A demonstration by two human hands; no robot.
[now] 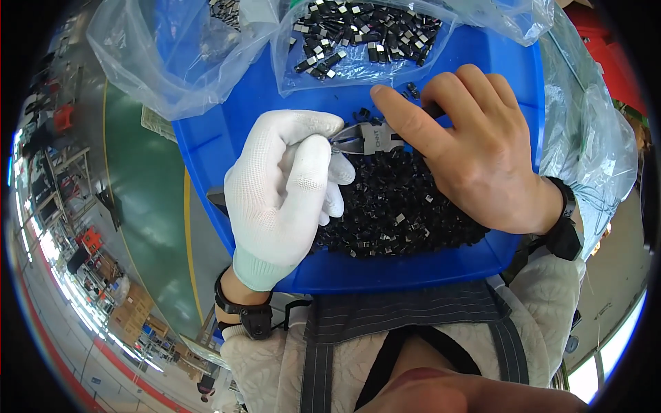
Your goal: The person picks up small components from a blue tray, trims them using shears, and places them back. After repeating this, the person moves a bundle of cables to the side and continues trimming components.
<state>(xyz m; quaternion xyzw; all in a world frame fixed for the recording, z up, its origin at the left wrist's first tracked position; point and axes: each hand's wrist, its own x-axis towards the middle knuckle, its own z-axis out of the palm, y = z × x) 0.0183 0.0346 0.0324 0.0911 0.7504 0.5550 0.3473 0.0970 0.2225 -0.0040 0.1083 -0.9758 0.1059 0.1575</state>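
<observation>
My left hand, in a white knit glove, is closed with thumb and forefinger pinched together at the jaws of a pair of cutting pliers. Whatever lies between those fingertips is too small or hidden to make out. From the right, my bare right hand wraps round the pliers, its forefinger stretched out above them; most of the handles are hidden under it. Beneath both hands a heap of small black pieces fills the front of a blue plastic tray.
At the tray's far side an opened clear bag holds many black connectors with metal ends. Another clear bag with small metal parts lies to its left. Clear plastic sheeting hangs on the right. A green floor strip runs at the left.
</observation>
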